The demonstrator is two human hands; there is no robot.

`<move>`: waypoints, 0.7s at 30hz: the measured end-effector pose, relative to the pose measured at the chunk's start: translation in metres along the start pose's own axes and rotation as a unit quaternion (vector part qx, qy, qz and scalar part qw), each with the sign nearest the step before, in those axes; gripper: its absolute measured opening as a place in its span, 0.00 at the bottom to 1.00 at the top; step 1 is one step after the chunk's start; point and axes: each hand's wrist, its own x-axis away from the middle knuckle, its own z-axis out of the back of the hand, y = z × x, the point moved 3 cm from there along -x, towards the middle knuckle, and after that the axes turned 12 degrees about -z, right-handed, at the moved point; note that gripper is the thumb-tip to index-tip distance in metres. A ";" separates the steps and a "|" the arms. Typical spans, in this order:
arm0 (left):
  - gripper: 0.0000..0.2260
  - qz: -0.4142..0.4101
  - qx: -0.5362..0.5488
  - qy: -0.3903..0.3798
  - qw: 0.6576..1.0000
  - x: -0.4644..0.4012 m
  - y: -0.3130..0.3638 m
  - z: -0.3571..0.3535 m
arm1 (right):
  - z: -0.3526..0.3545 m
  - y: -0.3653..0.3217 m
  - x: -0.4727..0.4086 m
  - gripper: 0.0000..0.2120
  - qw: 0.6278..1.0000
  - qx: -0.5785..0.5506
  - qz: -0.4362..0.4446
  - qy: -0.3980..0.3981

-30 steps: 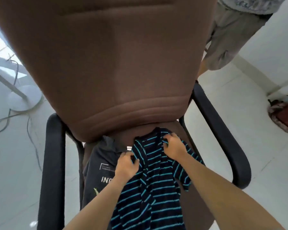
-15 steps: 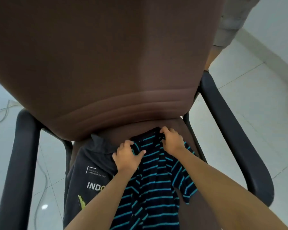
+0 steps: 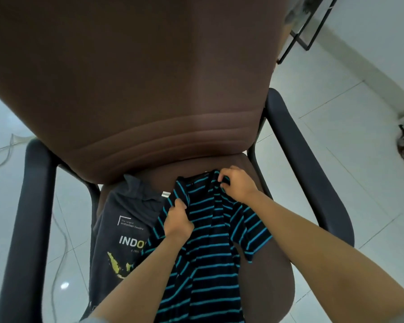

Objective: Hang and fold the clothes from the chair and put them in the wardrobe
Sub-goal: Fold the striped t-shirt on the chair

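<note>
In the lower middle of the frame, on the seat of the brown fabric office chair point(image 3: 135, 94), lies the black shirt with thin turquoise stripes point(image 3: 210, 264), and you have both hands on its top edge. Your left hand point(image 3: 178, 221) is closed in a fist around a bunch of the striped cloth at the shirt's left shoulder, knuckles toward the camera. Your right hand point(image 3: 237, 186) sits a little higher and to the right, near the back of the seat, with the fingertips point(image 3: 222, 180) curled down and pinching the cloth by the collar. Between your two hands the neckline is gathered into folds, and one short sleeve spreads out to the right over bare brown seat. The rest of the shirt runs down toward the bottom edge of the frame, between your forearms.

Just left of the striped shirt, and partly under it, lies a dark grey T-shirt with white lettering and a yellow map print point(image 3: 124, 234). It too is on the seat, its collar pointing up toward the backrest, its lower part going out of the frame at the bottom.

The chair's tall backrest fills the upper half of the frame. Its black padded armrests point(image 3: 313, 173) run down both sides. Around the chair you see a pale tiled floor point(image 3: 350, 136), with a light cable point(image 3: 2, 152) looped at the left edge.
</note>
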 end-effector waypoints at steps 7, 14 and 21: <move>0.16 -0.103 0.026 0.003 0.994 0.040 0.001 0.044 | 0.029 -0.017 0.025 0.09 0.999 -0.023 -0.007 -0.047; 0.13 -0.125 -0.084 -0.009 0.988 0.096 0.015 0.120 | 0.074 -0.060 0.090 0.09 0.994 -0.095 0.015 -0.051; 0.07 -0.215 -0.129 0.095 0.963 0.160 0.016 0.180 | 0.110 -0.100 0.195 0.06 0.994 -0.104 0.020 0.018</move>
